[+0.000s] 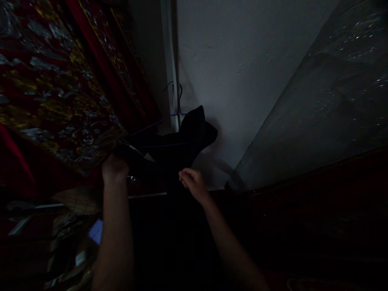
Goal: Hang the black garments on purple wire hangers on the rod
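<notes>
A black cloth item (194, 131), its exact kind lost in the dark, sits against the wall ahead of my hands. My right hand (193, 182) is closed in a pinch at the lower right of this black cloth, and whatever its fingers grip is too dark to make out. My left hand (115, 169) is beside the cloth's left end, bent at the wrist; its fingers are hidden in shadow. A thin pale strand (133, 148) runs from near my left hand toward the cloth.
Red cloth with gold and silver embroidery (69, 93) hangs at the left. A purple cord (179, 106) is tied round a pale upright strip (171, 52). Clear plastic sheeting (318, 105) covers the wall at right. Cluttered items, including a blue piece (96, 231), lie lower left.
</notes>
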Available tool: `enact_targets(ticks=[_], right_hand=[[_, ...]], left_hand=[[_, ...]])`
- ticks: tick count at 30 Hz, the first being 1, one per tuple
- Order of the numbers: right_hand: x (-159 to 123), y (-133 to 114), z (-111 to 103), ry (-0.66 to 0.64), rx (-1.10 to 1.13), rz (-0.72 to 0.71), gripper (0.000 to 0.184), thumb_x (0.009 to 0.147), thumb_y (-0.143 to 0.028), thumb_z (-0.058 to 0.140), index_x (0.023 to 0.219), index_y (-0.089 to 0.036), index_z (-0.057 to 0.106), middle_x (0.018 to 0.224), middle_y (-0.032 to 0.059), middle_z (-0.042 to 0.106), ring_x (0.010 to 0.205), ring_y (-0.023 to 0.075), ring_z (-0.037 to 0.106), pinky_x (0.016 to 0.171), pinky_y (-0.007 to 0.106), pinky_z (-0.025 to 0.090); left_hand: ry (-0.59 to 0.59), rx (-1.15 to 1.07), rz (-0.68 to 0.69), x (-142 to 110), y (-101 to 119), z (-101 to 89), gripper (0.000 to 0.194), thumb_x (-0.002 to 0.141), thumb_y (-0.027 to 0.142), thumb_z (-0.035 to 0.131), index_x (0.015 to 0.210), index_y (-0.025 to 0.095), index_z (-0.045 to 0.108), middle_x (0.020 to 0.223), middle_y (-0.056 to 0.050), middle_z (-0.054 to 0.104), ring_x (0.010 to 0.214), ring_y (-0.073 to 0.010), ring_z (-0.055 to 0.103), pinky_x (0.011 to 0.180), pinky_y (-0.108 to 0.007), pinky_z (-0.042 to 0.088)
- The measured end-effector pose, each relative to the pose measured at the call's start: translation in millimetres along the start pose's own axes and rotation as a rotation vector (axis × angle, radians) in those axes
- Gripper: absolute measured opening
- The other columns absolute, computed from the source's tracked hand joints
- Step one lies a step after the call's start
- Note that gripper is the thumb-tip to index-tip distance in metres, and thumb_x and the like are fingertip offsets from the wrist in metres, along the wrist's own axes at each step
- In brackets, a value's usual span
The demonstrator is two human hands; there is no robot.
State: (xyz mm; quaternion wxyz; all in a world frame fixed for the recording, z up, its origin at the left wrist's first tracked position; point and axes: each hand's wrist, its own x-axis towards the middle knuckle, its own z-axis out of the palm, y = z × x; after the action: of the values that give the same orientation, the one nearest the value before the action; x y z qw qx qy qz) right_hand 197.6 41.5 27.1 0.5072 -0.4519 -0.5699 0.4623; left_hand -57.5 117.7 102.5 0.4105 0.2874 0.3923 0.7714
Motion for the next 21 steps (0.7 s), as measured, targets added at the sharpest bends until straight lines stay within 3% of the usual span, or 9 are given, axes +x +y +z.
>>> enact_targets(ticks=[3,5,7,9,11,13,16,18,21], right_hand=[[-11,3,4,0.045,-0.004,0.008,0.035,0.088,-0.045,0.051,0.063,-0.021,0.055,0.05,-0.0048,0.043,0.048,0.0123,0.043,0.051,0.025,0.033],[-11,3,2,0.141,-0.103,-0.056,0.033,0.087,-0.046,0.056,0.066,-0.021,0.055,0.058,-0.0026,0.05,0.058,0.0144,0.051,0.058,0.026,0.04],[-8,0,0,0.202,-0.211,-0.177,0.026,0.08,-0.046,0.069,0.083,-0.021,0.061,0.082,0.0023,0.063,0.08,0.0186,0.059,0.074,0.03,0.048],[-5,-7,1,0.105,-0.253,-0.276,0.046,0.072,-0.042,0.079,0.108,-0.022,0.06,0.111,0.007,0.064,0.101,0.0225,0.06,0.09,0.034,0.048],[-1,-14,3,-0.069,-0.228,-0.294,0.052,0.076,-0.037,0.074,0.121,-0.022,0.055,0.117,0.0077,0.064,0.106,0.0227,0.061,0.095,0.036,0.047],[3,-21,4,-0.155,-0.185,-0.264,0.032,0.084,-0.032,0.059,0.114,-0.022,0.059,0.105,0.0049,0.067,0.098,0.0213,0.063,0.092,0.035,0.047],[9,-34,-7,-0.117,-0.101,-0.128,0.017,0.08,-0.03,0.049,0.08,-0.02,0.063,0.076,0.0007,0.062,0.077,0.0194,0.059,0.075,0.031,0.047],[12,-46,-23,-0.115,-0.035,-0.024,0.016,0.073,-0.032,0.051,0.064,-0.021,0.058,0.062,-0.0012,0.053,0.064,0.0171,0.052,0.061,0.028,0.042],[22,-71,-50,-0.212,-0.058,-0.039,0.016,0.069,-0.033,0.055,0.059,-0.02,0.057,0.057,-0.0023,0.051,0.057,0.0152,0.048,0.056,0.026,0.039]], left_hand=[[0.084,-0.072,-0.304,-33,-37,-14.9,0.027,0.091,0.024,0.045,0.071,0.022,0.063,0.074,-0.003,0.069,0.083,-0.0189,0.068,0.077,-0.029,0.054],[0.053,-0.067,-0.393,-59,-55,-12.5,0.022,0.088,0.026,0.051,0.073,0.021,0.066,0.075,-0.003,0.07,0.079,-0.019,0.067,0.075,-0.029,0.055],[-0.049,-0.063,-0.417,-81,-63,-3.2,0.015,0.084,0.028,0.06,0.074,0.019,0.067,0.076,-0.003,0.069,0.077,-0.0181,0.066,0.075,-0.029,0.054],[-0.225,-0.036,-0.362,-96,-60,10.4,0.016,0.081,0.034,0.068,0.076,0.018,0.068,0.079,-0.003,0.067,0.078,-0.0167,0.064,0.076,-0.026,0.052],[-0.424,0.095,-0.2,-105,-51,24.5,0.022,0.084,0.04,0.069,0.079,0.019,0.068,0.078,-0.001,0.063,0.077,-0.0155,0.06,0.076,-0.025,0.049],[-0.568,0.306,0.029,-109,-43,35.2,0.025,0.089,0.044,0.065,0.082,0.02,0.067,0.08,-0.001,0.062,0.08,-0.0163,0.059,0.08,-0.026,0.048],[-0.738,0.519,0.231,-110,-40,38.3,0.028,0.094,0.046,0.058,0.107,0.022,0.068,0.111,-0.007,0.066,0.109,-0.0216,0.059,0.1,-0.032,0.043],[-0.921,0.584,0.154,-109,-45,31.3,0.04,0.097,0.05,0.052,0.123,0.023,0.064,0.128,-0.008,0.063,0.122,-0.0234,0.055,0.105,-0.034,0.041],[-1.278,0.758,-0.108,-109,-55,13.4,0.049,0.098,0.058,0.043,0.107,0.019,0.071,0.105,-0.007,0.073,0.099,-0.0231,0.065,0.089,-0.033,0.051]])
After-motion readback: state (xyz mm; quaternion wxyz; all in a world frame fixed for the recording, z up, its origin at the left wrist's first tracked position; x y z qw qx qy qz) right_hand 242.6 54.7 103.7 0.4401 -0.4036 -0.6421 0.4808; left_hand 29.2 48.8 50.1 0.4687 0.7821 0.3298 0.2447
